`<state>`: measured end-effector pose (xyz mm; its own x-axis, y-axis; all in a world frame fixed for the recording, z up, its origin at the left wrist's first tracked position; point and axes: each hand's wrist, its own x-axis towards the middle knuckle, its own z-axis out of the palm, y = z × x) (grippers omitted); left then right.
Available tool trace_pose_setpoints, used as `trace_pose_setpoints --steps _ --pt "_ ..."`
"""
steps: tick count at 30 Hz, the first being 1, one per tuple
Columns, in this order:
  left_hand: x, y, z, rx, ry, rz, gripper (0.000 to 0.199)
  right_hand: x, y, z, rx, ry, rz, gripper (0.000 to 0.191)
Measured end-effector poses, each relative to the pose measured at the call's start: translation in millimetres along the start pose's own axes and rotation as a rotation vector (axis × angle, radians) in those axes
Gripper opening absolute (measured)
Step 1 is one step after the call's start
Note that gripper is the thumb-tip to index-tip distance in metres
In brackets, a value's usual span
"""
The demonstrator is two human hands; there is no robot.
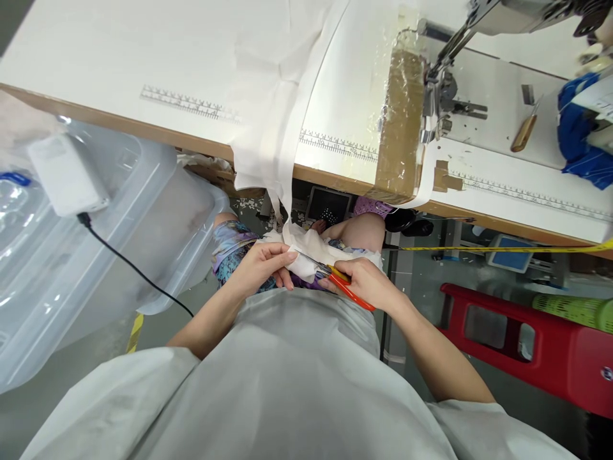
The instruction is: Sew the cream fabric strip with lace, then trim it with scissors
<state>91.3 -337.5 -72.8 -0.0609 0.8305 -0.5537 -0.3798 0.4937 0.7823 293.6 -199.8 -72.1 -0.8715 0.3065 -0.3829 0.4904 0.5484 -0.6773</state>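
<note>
Over my lap, my right hand [359, 281] grips scissors [352, 292] with red and orange handles. Their blades point left, against white fabric [302, 263]. My left hand [269, 263] pinches the edge of this fabric between thumb and fingers, close to the blade tips. Whether the blades are parted is too small to tell. More white cloth [265, 144] lies on the table and hangs over its front edge in strips towards my lap.
A sewing machine [438, 96] stands on the white table [191, 57], with a wooden-handled tool [524, 133] and blue fabric [582, 128] to its right. Clear plastic bins [143, 211] holding a white box [69, 174] are at the left. A red stool [550, 345] is at the right.
</note>
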Motion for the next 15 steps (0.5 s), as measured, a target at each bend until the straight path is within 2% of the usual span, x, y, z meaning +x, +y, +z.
trace_pose_setpoints --steps 6,15 --pt "0.0 0.4 1.3 -0.005 -0.002 0.002 0.05 -0.2 -0.3 -1.5 -0.082 -0.012 0.0 0.064" --pt "-2.3 0.2 0.6 0.011 -0.028 0.007 0.048 6.1 -14.2 -2.6 -0.226 -0.03 0.022 0.056"
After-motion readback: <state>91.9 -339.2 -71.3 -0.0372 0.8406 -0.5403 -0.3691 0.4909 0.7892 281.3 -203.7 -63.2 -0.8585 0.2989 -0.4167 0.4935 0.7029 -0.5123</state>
